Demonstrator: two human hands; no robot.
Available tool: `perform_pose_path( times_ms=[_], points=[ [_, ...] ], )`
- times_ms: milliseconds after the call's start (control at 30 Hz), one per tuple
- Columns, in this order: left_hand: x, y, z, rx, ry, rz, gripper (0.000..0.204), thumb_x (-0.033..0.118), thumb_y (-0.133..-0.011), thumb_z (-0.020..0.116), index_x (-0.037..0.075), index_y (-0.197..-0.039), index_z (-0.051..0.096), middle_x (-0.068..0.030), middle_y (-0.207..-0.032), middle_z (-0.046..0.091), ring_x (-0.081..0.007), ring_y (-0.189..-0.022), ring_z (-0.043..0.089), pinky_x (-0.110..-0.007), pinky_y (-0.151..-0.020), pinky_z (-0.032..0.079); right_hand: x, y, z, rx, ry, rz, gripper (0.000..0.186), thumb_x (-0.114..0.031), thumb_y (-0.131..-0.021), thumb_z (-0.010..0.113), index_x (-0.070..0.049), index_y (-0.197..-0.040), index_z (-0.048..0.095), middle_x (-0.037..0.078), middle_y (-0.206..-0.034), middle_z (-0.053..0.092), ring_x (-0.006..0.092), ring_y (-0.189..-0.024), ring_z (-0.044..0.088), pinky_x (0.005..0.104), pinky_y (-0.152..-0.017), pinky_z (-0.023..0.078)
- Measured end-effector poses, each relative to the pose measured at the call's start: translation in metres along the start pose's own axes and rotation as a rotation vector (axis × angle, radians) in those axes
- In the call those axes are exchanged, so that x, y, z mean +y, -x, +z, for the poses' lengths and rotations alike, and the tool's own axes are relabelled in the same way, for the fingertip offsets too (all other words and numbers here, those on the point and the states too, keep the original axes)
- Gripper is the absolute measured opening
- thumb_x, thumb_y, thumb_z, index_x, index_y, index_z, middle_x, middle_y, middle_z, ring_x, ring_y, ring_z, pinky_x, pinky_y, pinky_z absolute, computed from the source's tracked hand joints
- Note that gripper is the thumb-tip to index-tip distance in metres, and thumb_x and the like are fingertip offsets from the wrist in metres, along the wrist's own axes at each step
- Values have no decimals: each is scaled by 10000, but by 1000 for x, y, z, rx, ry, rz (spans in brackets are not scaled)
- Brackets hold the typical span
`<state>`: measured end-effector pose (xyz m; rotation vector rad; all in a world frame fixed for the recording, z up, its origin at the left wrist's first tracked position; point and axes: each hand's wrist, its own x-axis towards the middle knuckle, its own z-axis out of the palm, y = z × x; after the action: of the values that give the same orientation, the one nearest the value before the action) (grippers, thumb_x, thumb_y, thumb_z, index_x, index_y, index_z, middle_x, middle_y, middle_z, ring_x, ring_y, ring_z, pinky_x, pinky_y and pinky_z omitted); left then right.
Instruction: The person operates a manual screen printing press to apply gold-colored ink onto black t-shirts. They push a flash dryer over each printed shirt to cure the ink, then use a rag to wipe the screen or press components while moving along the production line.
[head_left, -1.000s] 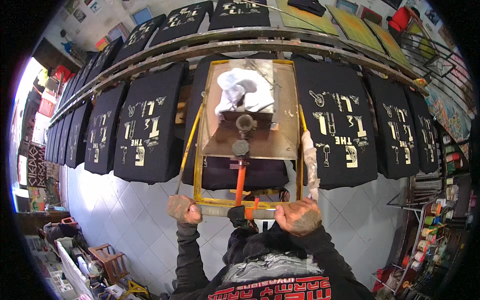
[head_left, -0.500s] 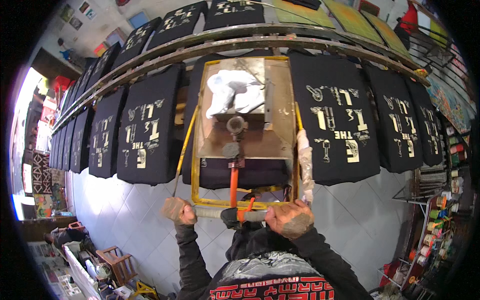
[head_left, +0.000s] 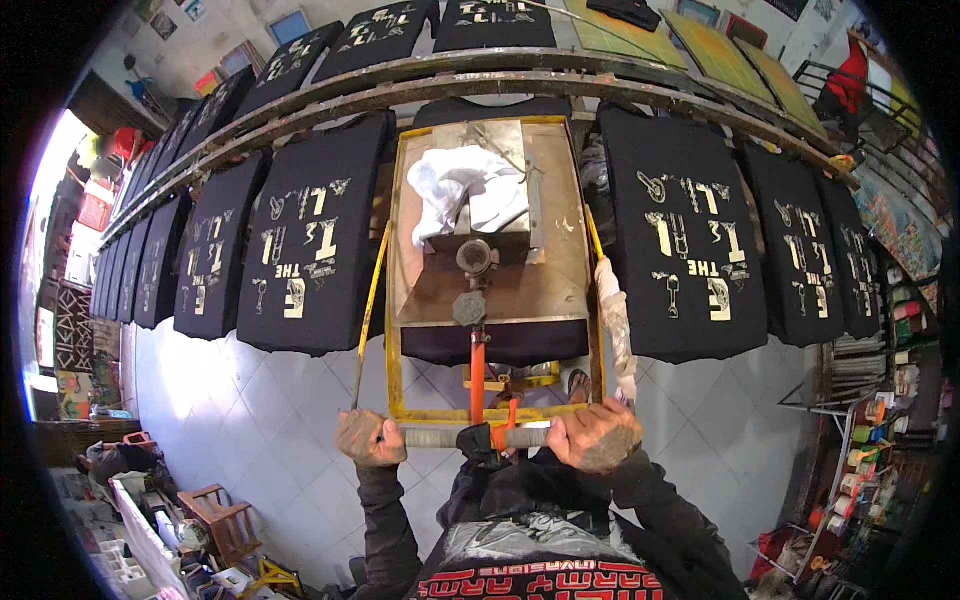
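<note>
My left hand (head_left: 370, 438) is closed around the left end of a tape-wrapped handlebar (head_left: 432, 437). Around its right end, my right hand (head_left: 598, 437) is closed too. The bar belongs to a yellow metal frame (head_left: 398, 350) carrying a flat, brownish heater-like panel (head_left: 560, 270). A crumpled white cloth (head_left: 470, 190) lies on the box atop the panel. An orange tube (head_left: 477, 375) runs from a round valve-like fitting (head_left: 477, 258) toward the bar's middle, where black wrapping and an orange strip show. Beneath the panel is a black shirt (head_left: 490, 342), mostly hidden.
Printed black shirts lie on boards in a row, the closest being a left shirt (head_left: 310, 240) and a right shirt (head_left: 690, 240). A long rail (head_left: 340, 93) runs behind them. Pale tiled floor (head_left: 270, 400) lies below. A shelf of containers (head_left: 860, 460) stands right, a wooden chair (head_left: 220, 520) left.
The frame and panel have shifted slightly left relative to the shirts, with both my hands still on the bar. More floor and a foot now show under the frame's near end.
</note>
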<state>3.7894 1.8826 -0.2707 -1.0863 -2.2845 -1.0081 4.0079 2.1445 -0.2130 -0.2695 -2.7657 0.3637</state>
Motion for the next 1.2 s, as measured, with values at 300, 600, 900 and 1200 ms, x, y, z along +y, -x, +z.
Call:
perform_pose_path(
  times_ms=[300, 600, 900, 1200],
  points=[
    [7, -1, -3, 4, -97, -17, 363, 227, -846, 560, 80, -541, 431, -84, -531, 380, -273, -492, 389, -416, -516, 276, 15, -19, 2, -10, 12, -73, 224, -245, -825, 637, -86, -668, 657, 41, -551, 572, 202, -477, 553, 354, -543, 413],
    [-26, -23, 19, -12, -183, 50, 420, 298, -917, 499, 87, -556, 470, -84, -540, 419, -283, -522, 422, -410, -529, 301, 31, -49, 15, 21, 60, 12, 229, -263, -818, 638, -123, -637, 649, 29, -553, 583, 193, -492, 573, 351, -555, 423],
    [-89, -42, 28, 112, -150, 104, 424, 315, -901, 489, 120, -544, 371, -41, -515, 383, -233, -474, 380, -374, -506, 267, 8, -84, 29, 39, 24, 60, 259, -252, -837, 628, -111, -619, 631, 30, -523, 570, 195, -474, 577, 344, -544, 420],
    [-109, -92, 24, 123, -100, 198, 450, 356, -915, 487, 113, -547, 395, -33, -516, 387, -219, -477, 392, -361, -513, 282, -17, -106, 52, 89, 12, 77, 313, -262, -870, 604, -127, -595, 541, 32, -481, 505, 194, -435, 530, 352, -515, 376]
  ],
)
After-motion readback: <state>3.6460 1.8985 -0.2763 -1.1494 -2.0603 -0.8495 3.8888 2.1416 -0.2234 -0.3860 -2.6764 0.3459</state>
